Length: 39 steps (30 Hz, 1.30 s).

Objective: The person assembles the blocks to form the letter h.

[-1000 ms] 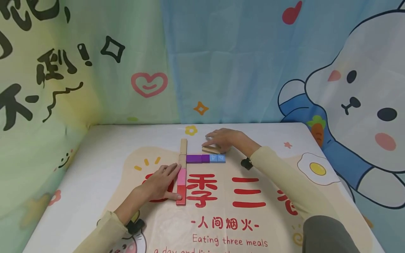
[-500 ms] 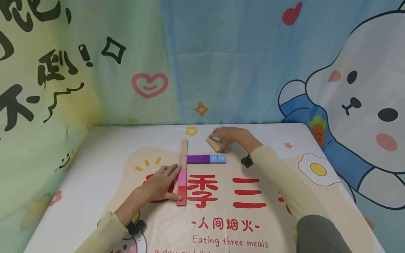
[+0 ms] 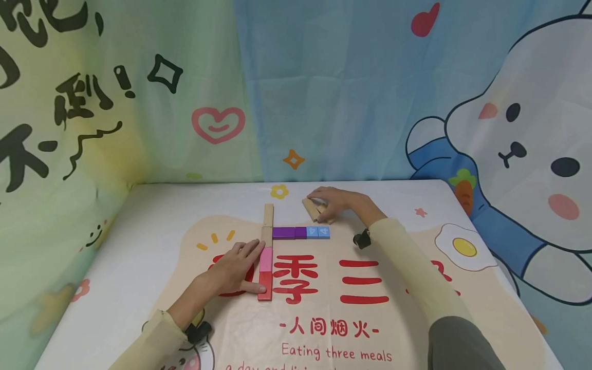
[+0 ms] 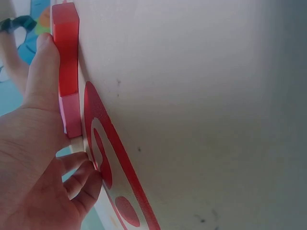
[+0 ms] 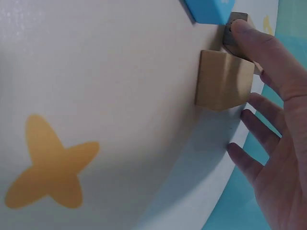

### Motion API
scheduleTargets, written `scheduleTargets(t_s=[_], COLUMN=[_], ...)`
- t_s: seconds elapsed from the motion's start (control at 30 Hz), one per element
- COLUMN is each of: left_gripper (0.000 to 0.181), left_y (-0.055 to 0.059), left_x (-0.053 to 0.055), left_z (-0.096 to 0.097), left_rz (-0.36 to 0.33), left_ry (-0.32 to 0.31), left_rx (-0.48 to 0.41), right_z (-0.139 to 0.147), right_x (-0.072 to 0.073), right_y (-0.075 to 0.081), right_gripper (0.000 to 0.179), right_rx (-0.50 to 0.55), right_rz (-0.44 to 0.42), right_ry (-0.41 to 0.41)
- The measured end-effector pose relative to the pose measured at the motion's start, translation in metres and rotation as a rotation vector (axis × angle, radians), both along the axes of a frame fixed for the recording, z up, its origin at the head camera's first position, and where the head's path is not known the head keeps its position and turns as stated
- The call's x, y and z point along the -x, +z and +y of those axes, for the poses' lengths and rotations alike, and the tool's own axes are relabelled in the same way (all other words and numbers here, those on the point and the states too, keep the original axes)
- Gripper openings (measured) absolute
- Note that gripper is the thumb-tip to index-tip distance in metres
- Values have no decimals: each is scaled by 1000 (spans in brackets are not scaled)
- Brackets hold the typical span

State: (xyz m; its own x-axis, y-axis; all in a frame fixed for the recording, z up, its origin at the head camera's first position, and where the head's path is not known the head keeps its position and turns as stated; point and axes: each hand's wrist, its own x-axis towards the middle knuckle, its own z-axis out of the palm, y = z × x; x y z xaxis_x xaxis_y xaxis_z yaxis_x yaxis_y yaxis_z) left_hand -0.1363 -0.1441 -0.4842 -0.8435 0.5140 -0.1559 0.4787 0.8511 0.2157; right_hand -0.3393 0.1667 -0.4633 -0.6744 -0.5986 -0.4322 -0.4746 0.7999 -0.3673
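Observation:
My right hand (image 3: 338, 201) pinches a plain wooden block (image 3: 310, 210) behind the row, with the thumb at its near end and fingers at the far end. Beside it, partly hidden by the hand, lies another plain wooden block (image 5: 223, 79). With fingers spread, my left hand (image 3: 233, 267) rests along a straight column: its thumb touches the red block (image 3: 265, 286), and its fingertips reach the pink block (image 3: 265, 259) and the plain wooden block (image 3: 266, 236) above. One more wooden block (image 3: 268, 215) tops the column. From there purple blocks (image 3: 289, 233) and light blue blocks (image 3: 318, 233) run rightward.
The table cover (image 3: 361, 334) carries printed red characters and a fried egg. A printed curtain (image 3: 324, 103) hangs along the table's back edge. A strapped black device (image 3: 362, 239) sits at the right wrist, another black device (image 3: 199, 333) at the left.
The wooden blocks under my right hand have turned from lying parallel to the purple and blue row to a slant, and a gap has opened between them. My left hand stays put.

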Motion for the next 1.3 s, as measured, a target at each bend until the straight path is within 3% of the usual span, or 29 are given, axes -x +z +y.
scheduleTargets(t_s=[0.13, 0.37, 0.57, 0.63, 0.73, 0.87, 1.0, 1.13, 1.3], left_gripper=[110, 109, 108, 108, 108, 108, 108, 108, 108], left_y=[0, -1, 2, 2, 2, 1, 0, 0, -1], left_x=[0, 0, -2, -2, -2, 0, 1, 1, 0], left_z=[0, 0, -1, -1, 0, 0, -1, -1, -1], left_rz=[-7, 10, 24, 23, 27, 26, 18, 14, 11], left_ry=[4, -3, -4, -6, -12, -15, -11, -5, -7], left_rx=[-7, -8, -14, -19, -22, -17, -8, -6, -12], right_z=[1, 3, 11, 14, 18, 24, 31, 35, 34], right_x=[-2, -1, -9, -19, -45, -90, -123, -139, -149], right_y=[-2, -4, 7, 10, 11, 3, -7, -12, -17], right_gripper=[80, 78, 78, 77, 77, 78, 78, 79, 79], right_rx=[28, 86, 229, 266, 271, 207, 179, 212, 207], right_rz=[19, 147, 131, 139, 211, 311, 337, 368, 422], right_ry=[-22, -15, -100, -103, -58, -28, -41, -51, -58])
